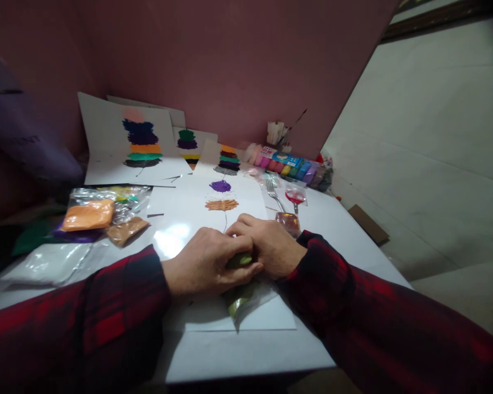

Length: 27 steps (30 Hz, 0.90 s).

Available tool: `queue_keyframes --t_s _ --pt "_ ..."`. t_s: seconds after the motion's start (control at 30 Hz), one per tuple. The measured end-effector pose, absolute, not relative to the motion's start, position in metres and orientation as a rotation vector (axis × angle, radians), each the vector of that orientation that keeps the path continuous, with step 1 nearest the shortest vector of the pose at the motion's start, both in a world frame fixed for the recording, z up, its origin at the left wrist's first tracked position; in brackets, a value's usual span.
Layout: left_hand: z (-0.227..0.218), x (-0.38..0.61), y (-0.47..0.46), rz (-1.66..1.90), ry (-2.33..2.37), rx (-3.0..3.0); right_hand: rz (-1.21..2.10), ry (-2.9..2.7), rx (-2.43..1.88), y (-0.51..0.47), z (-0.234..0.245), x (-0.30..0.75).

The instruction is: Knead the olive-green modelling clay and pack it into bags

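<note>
My left hand [216, 260] is closed, thumb and fingers pinching a lump of olive-green modelling clay [241, 259]. Beneath it hangs a clear plastic bag [239, 303] that has green in it. My right hand [271, 243] presses against the left one, its fingers curled over the upper side of the clay; their tips are partly hidden. Just beyond the hands, a white sheet of paper [181, 210] lies on the table, bearing a purple patch [221, 186] and a ridged light-brown clay strip [222, 204] over a thin drawn line.
Bagged orange clay [88, 215], brown clay [127, 231] and a white packet [49, 262] lie at left. Sheets with coloured bands [142, 145] lean against the wall. At right are a fork [273, 194], a red-rimmed tool [296, 197], a brown lump [287, 221] and a multicoloured clay pack [287, 162].
</note>
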State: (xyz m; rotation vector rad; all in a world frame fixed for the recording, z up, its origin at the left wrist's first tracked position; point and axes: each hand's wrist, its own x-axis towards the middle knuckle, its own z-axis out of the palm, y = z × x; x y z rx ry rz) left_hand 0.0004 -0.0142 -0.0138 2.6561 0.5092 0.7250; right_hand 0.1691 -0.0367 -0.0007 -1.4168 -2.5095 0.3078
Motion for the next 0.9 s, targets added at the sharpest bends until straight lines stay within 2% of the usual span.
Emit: queue_keyframes --t_s 0.9 --pt "-0.014 0.0007 -0.0132 0.733 0.487 2.647 0.313 -2.508 -1.416 -0.0373 -0.0004 0.1696"
